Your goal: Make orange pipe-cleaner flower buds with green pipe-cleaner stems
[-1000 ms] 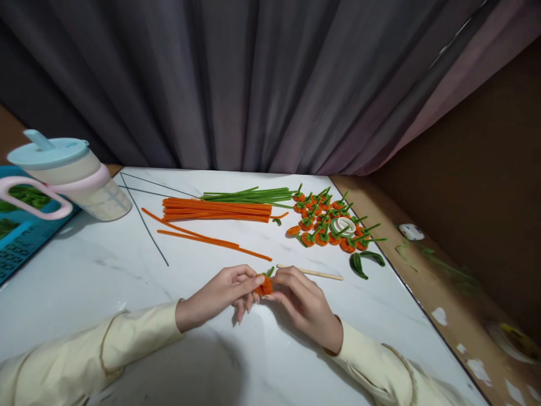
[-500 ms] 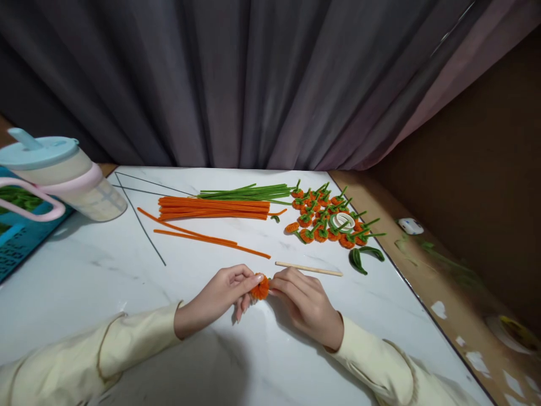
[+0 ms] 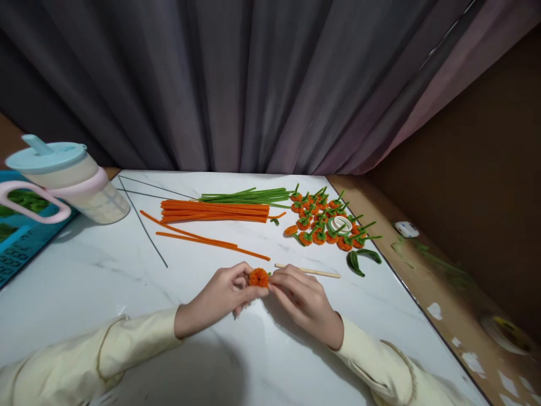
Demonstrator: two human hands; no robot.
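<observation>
Between the fingers and thumb of my left hand point(image 3: 230, 290) is a small round orange pipe-cleaner ball point(image 3: 258, 277), ribbed, with a dark centre facing me. My right hand point(image 3: 306, 299) is closed in a pinch against the ball's right side. A speck of green shows by those fingertips; what exactly they grip is hidden. Just beyond the right hand lies a thin wooden stick point(image 3: 310, 271), partly covered by the fingers. Farther right sit several similar orange balls point(image 3: 305, 238) with green stems.
Bundles of orange pipe cleaners point(image 3: 215, 212) and green pipe cleaners point(image 3: 249, 195) lie mid-table, with loose orange ones nearer. Tape rolls point(image 3: 340, 225) rest among the balls, dark green leaf shapes point(image 3: 355, 264) beside them. A lidded cup point(image 3: 101, 197) stands left, near a blue basket point(image 3: 25, 256).
My left thumb has shifted from the top of the orange ball to below it, and the ball has tilted so its centre shows. The right hand stays pinched beside it.
</observation>
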